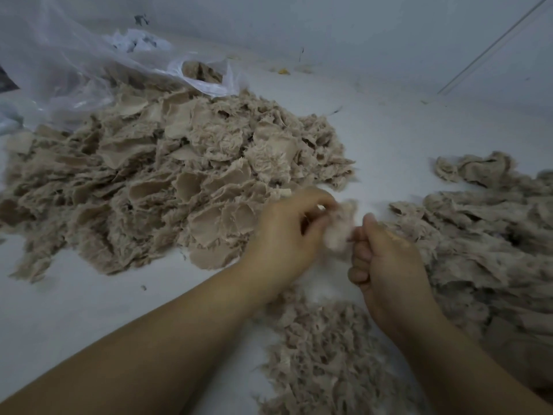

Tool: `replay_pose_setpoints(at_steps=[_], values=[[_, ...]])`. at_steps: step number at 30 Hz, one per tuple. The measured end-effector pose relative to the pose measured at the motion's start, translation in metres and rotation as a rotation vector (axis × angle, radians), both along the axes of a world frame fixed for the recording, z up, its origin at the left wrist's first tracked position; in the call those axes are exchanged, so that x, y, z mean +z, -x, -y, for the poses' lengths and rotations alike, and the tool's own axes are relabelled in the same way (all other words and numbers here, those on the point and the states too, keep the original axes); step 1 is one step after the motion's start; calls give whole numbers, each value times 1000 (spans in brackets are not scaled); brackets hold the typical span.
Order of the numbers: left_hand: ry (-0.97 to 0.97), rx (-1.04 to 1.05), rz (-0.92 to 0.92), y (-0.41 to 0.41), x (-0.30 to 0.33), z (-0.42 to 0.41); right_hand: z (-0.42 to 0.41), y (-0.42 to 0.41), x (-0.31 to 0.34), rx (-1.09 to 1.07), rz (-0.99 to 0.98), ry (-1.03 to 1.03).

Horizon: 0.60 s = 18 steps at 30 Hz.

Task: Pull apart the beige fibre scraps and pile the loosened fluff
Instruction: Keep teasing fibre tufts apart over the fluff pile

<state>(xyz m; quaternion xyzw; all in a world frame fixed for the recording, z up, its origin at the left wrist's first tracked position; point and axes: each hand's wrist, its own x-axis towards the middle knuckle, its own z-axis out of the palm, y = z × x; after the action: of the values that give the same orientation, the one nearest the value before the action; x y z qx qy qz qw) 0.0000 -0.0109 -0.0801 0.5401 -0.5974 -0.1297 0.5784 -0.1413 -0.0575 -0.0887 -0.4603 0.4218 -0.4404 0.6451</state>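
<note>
A big heap of beige fibre scraps point(167, 181) covers the left and middle of the white surface. Between my hands is one small beige scrap point(341, 226), blurred by motion. My left hand point(287, 235) pinches its left side with curled fingers. My right hand point(386, 259) grips its right edge in a fist. Loosened fluff point(335, 354) lies in a pile just below my hands. A second mound of fibre pieces point(490, 244) spreads along the right.
A clear plastic bag point(74, 73) with more beige scraps inside lies at the back left, next to crumpled white scraps point(137, 41). Bare white surface point(389, 121) stretches behind the heaps, with small bits of debris point(284, 71) near the far wall.
</note>
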Motion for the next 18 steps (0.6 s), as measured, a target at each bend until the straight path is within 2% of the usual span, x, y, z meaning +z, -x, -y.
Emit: replay_pose_setpoints(at_steps=[1, 2, 4, 5, 7, 11, 12, 14, 18], values=[[23, 116, 145, -8, 2, 3, 1, 1, 0, -19, 37, -42], [-40, 222, 375, -19, 4, 7, 2, 1, 1, -37, 72, -78], [-415, 368, 842, -36, 8, 11, 2, 2, 2, -80, 141, -126], [-553, 418, 944, -40, 10, 11, 2, 2, 3, -112, 171, -139], [-618, 432, 997, -34, 15, 5, 2, 2, 5, -192, 238, -164], [-316, 404, 1026, -6, 24, 2, 5, 6, 7, -316, 428, -233], [-252, 351, 1036, 2, 24, 5, 6, 7, 7, -333, 458, -242], [-247, 168, 1028, 21, 17, 19, 6, 7, 7, -355, 472, -242], [-402, -141, 783, 46, 10, 52, 7, 7, 6, -369, 436, -236]])
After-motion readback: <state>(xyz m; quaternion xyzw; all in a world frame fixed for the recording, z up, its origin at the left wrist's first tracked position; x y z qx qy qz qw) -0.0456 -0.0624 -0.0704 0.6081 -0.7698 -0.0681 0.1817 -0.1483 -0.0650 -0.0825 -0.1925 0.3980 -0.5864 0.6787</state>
